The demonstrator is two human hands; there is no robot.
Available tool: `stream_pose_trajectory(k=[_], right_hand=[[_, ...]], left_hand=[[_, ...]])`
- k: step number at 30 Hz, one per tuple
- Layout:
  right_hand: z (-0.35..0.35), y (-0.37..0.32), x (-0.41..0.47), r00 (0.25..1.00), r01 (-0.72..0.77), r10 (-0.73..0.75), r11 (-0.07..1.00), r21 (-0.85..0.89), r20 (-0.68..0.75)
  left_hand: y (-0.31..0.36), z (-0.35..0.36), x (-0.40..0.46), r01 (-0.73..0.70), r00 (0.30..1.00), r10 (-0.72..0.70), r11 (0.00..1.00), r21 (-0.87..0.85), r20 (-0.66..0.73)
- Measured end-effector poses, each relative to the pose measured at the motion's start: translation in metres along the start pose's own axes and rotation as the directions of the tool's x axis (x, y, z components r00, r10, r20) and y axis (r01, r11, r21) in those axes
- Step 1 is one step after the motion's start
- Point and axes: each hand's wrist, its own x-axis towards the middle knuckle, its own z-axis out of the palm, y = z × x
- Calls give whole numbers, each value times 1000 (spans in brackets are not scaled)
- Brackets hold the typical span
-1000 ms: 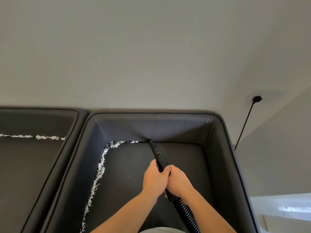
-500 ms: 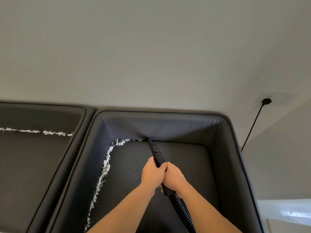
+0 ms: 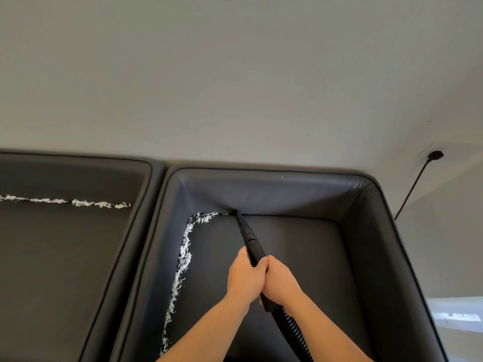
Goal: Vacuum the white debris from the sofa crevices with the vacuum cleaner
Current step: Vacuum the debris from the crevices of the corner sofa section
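Head view: both hands' grip clenches the vacuum nozzle (image 3: 250, 239), debris (image 3: 183, 259) left of it.

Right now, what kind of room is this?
Probably a home living room: a dark leather sofa stands against a plain wall, with a wall socket holding a plug beside it. Both hands hold a vacuum nozzle at the seat crevice.

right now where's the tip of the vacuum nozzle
In the head view the vacuum nozzle tip sits in the right seat's back crevice, just right of the white debris at the back-left corner.
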Motion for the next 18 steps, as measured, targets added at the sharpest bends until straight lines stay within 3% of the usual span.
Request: stream_pose_trajectory(k=[8, 18], right_hand=[[26, -40, -8, 995, -58, 68, 990, 126, -76], [35, -78, 3, 991, -109, 125, 953, 282, -43]], left_hand=[[-5, -44, 13, -17, 996, 15, 999, 29, 86], [-1, -75, 37, -4, 996, 2, 1000, 15, 94]])
